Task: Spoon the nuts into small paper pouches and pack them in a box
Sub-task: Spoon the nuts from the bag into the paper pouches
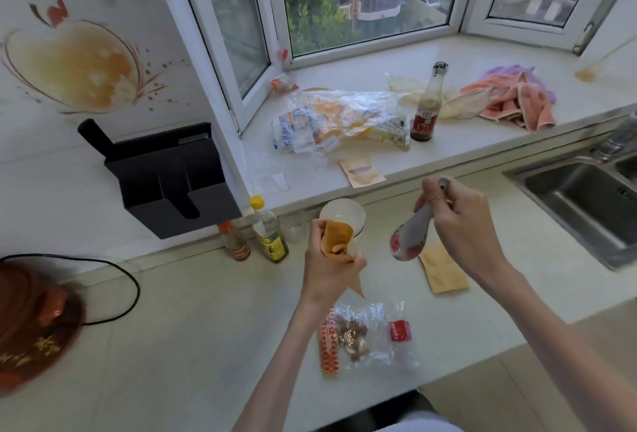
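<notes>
far left, a brown lidded pot (34,321) with its black cord (113,280) sits at the counter edge, well apart from your work. a black knife block (172,176) hangs on the wall, two sauce bottles (255,238) below it. your left hand (327,266) is curled round a paper pouch (339,245), mouth open and up, a few nuts visible inside, so this one looks part filled. white bowl (343,216) just behind it, contents not visible. the nut bag (365,338) lies open on the counter (193,328) near the front edge, nuts left in it. your right hand (465,221) pinches the spoon (410,238) by its handle, bowl tilted down beside the pouch, looks empty. one flat pouch (444,273) lies under the spoon, another pouch (362,171) up on the window ledge (482,142), both look unfilled. no box in view, so packing isn't started: i'd call it early. room: open counter left of the nut bag, clutter on the ledge (plastic bags (341,121), dark bottle (427,107), cloths (513,100)). sink (579,204) drops off on your right, watch the spoon there.
</notes>
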Tool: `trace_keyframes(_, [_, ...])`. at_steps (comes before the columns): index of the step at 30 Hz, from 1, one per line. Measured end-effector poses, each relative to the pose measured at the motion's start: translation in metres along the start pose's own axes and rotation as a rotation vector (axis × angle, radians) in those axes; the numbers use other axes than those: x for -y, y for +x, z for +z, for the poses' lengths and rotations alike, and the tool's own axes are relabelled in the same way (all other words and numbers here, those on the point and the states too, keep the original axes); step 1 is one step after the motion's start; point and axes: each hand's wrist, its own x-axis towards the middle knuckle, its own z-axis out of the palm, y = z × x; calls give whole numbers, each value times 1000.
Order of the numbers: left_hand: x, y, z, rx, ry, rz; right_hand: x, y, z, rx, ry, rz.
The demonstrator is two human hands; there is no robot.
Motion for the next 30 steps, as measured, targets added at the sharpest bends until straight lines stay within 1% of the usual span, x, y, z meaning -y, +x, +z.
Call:
trace_keyframes(4, [0, 0, -7, 28, -67, -29, -7, -7, 4, 52, -18, 11])
trace_keyframes(8, [5, -3, -16, 95, -248, -104, -17, -10, 13, 108, -34, 66])
trace_keyframes(12, [10, -4, -17, 100, -529, -224, -34, -15, 29, 172, 51, 205])
trace_keyframes(14, [11, -3, -15, 115, -650, -290, -45, -19, 39, 216, -36, 246])
trace_keyframes(16, [13, -3, -12, 144, -711, -328, -55, -26, 47, 278, -135, 279])
trace_keyframes(21, [16, 1, 1, 248, -742, -409, -70, -34, 53, 452, -91, 365])
trace_keyframes(24, [18, 6, 11, 282, -711, -438, -78, -30, 48, 448, -40, 438])
trace_keyframes(26, [19, 9, 18, 299, -694, -447, -82, -24, 41, 449, 48, 489])
trace_keyframes(30, [24, 18, 37, 327, -586, -442, -95, -14, 23, 486, 239, 559])
